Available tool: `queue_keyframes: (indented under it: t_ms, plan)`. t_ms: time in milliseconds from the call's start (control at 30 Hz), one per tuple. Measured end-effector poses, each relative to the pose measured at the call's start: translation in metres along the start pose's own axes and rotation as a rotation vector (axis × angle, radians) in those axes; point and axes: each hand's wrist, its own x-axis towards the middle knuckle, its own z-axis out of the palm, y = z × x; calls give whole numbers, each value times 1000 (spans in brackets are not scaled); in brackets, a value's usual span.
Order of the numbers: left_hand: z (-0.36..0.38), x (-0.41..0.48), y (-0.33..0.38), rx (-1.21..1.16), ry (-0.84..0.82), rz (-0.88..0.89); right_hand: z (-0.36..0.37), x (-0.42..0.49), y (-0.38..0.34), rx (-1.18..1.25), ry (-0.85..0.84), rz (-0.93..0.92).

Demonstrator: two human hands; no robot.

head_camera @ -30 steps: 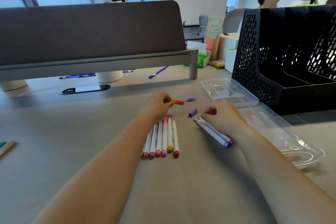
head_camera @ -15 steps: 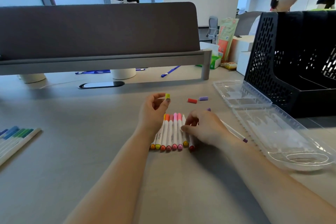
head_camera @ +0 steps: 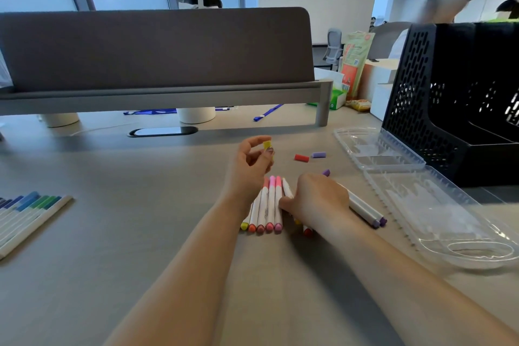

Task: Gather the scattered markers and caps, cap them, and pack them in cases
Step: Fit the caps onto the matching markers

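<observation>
My left hand (head_camera: 248, 170) pinches a small yellow cap (head_camera: 267, 145) above a row of white markers (head_camera: 266, 206) with yellow, orange and pink ends. My right hand (head_camera: 317, 198) lies over the right side of that row, fingers curled round a marker there. Two purple-ended markers (head_camera: 365, 209) lie just right of that hand. A red cap (head_camera: 302, 158), a lilac cap (head_camera: 319, 154) and a purple cap (head_camera: 325, 172) lie loose on the table beyond the row. An open clear plastic case (head_camera: 421, 196) sits to the right.
A row of blue and green markers (head_camera: 25, 213) lies at the left table edge. A black mesh file rack (head_camera: 460, 98) stands at the back right. A grey desk divider (head_camera: 157, 50) runs across the back. A person sits behind it.
My left hand let go of the red cap and now holds a yellow one. My right hand left the purple markers and moved left onto the marker row.
</observation>
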Motion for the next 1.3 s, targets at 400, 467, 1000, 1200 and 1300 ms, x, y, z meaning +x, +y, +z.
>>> queue_keyframes:
  t_ms: [400,467,1000,1200,1300]
  plan:
    - [-5,3,4,-485,174,-366,-15,-11,32,1145,-4,-174]
    - [-6,3,5,-536,175,-382,-16,-10,36,1209,-10,-196]
    - [-12,3,4,-252,81,-180,-18,1,53,1299,128,-166]
    - [-12,1,3,-264,31,-134,-21,2,55,1326,130,-155]
    - [-11,1,2,-216,8,-112,-21,1,55,1289,125,-172]
